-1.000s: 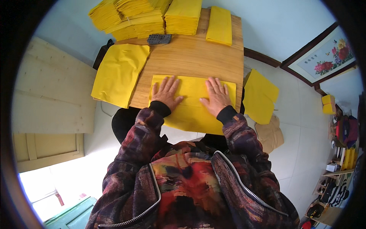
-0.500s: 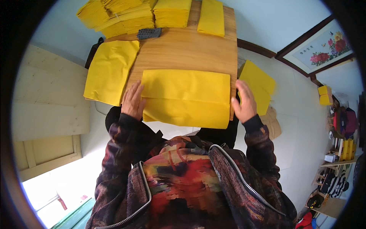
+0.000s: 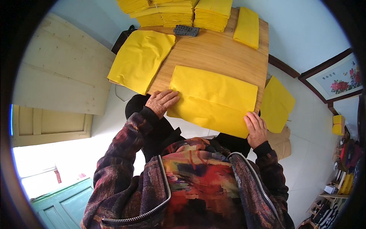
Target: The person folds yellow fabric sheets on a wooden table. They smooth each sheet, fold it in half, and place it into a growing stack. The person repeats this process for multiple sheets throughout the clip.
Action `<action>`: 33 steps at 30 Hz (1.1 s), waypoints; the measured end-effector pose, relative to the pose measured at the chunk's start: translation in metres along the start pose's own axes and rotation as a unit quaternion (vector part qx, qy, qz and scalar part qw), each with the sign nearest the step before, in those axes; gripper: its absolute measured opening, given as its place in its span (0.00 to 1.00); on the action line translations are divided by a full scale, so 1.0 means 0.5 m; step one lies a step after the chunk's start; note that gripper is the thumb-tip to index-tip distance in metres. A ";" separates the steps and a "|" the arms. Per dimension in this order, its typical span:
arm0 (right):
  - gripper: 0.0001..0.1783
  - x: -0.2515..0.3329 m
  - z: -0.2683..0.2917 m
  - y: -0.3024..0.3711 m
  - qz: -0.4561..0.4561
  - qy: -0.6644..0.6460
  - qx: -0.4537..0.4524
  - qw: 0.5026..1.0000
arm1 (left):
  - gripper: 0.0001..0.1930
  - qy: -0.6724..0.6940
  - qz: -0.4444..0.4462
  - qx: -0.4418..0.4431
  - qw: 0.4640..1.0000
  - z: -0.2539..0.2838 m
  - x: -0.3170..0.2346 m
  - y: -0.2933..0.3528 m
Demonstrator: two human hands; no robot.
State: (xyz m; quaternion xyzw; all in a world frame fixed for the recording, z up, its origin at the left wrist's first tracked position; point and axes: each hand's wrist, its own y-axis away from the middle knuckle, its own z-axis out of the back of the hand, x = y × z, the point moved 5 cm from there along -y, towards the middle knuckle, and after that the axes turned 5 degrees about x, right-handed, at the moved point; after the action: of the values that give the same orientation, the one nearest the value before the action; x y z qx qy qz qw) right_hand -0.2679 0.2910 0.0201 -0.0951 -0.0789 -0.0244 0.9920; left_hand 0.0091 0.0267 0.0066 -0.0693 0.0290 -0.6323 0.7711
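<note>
A folded yellow cloth-like sheet (image 3: 213,95) lies at the table's near edge, its front part overhanging. A crease runs across it lengthwise. At its left edge rests my left hand (image 3: 163,102), fingers stretched out and fingertips touching the sheet. My right hand (image 3: 256,129) touches the lower right corner with extended fingers. Both thumbs are mostly hidden. Left of the sheet lies another yellow piece, a wrinkled stack (image 3: 143,61), close to my left hand.
Yellow folded stacks (image 3: 212,15) stand along the wooden table's (image 3: 206,51) far side. A narrow folded yellow piece (image 3: 247,27) lies far right. Near the stacks sits a dark grey textured cloth (image 3: 186,30). More yellow sheets (image 3: 276,103) hang low beyond the right edge.
My hands have come down from beside the sheet onto its left edge and lower right corner. The head view has shifted and tilted, so the table appears farther right.
</note>
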 end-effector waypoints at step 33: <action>0.19 -0.113 0.030 -0.116 -0.253 -0.273 0.083 0.924 | 0.09 0.505 0.242 -0.152 0.814 -0.048 0.076 -0.019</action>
State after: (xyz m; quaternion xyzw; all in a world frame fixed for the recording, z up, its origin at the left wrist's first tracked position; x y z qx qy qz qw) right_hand -0.3297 0.2391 0.0363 0.0081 -0.3696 -0.2412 0.8973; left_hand 0.0041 -0.0140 -0.0144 0.1528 0.5260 -0.3593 0.7555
